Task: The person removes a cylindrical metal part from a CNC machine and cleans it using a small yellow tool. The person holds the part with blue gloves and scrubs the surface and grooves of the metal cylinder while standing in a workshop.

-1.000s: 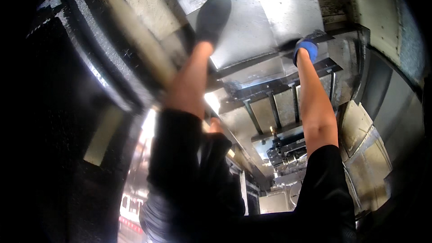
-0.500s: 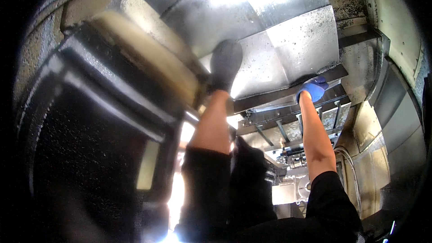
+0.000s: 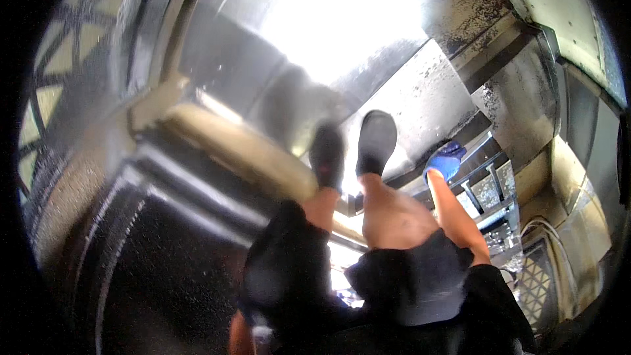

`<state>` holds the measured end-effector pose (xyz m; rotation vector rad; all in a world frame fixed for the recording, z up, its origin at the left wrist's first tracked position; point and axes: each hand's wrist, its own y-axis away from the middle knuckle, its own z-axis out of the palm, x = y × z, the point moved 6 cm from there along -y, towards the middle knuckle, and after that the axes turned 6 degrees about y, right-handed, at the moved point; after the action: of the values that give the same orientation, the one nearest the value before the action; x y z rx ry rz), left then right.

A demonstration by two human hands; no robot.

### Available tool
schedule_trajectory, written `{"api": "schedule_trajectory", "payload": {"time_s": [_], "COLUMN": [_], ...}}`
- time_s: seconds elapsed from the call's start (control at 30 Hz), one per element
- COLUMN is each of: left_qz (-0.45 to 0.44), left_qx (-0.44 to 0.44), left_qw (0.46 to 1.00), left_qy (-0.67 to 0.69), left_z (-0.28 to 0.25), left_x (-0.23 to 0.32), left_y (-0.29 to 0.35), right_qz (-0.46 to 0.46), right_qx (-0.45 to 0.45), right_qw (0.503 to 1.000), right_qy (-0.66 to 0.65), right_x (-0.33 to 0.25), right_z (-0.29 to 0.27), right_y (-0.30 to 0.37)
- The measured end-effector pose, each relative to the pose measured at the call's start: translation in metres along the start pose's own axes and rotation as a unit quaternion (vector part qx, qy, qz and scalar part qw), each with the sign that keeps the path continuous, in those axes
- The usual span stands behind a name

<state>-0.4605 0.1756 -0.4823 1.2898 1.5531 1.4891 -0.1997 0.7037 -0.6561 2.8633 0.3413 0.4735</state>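
Right of centre, I find the blue-gloved right hand at the dark metal ledge; whether its fingers grip, I cannot tell. Left hand: unseen. Two dark shoes now show, previously one, suggesting shifted footing.

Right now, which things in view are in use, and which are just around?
In use:
- blue-gloved right hand, at the dark metal edge; whether its grip is closed, I can't tell
- dark shoes, over metal panels

Just around:
- black speckled panel, lower left
- lattice panel, lower right
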Motion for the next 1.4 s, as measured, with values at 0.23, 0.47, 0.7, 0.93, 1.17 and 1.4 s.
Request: {"api": "schedule_trajectory", "payload": {"time_s": [0.23,0.47,0.7,0.93,1.17,1.4], "left_qz": [0.22,0.453,0.344,0.277,0.313,0.317], "left_qx": [0.232,0.078,-0.033,-0.082,-0.107,-0.127], "left_qw": [0.899,0.815,0.719,0.654,0.471,0.329], "left_qy": [-0.299,-0.353,-0.602,-0.699,-0.817,-0.881], "left_z": [-0.335,-0.142,-0.078,-0.091,0.044,0.18], "left_x": [0.232,0.736,0.764,0.8,0.908,0.968], "left_y": [-0.164,-0.12,-0.055,-0.106,-0.156,-0.169], "right_qz": [0.219,0.252,0.239,0.226,0.252,0.175], "right_qx": [-0.015,-0.035,-0.006,-0.021,-0.032,0.035], "right_qw": [0.953,0.952,0.951,0.947,0.925,0.94], "right_qy": [-0.21,-0.167,-0.197,-0.225,-0.283,-0.291], "right_x": [-0.026,-0.012,-0.018,-0.019,-0.017,-0.021], "right_z": [-0.059,-0.052,-0.048,-0.037,-0.033,-0.055], "right_y": [0.004,0.009,0.023,0.014,0.032,0.023]}}
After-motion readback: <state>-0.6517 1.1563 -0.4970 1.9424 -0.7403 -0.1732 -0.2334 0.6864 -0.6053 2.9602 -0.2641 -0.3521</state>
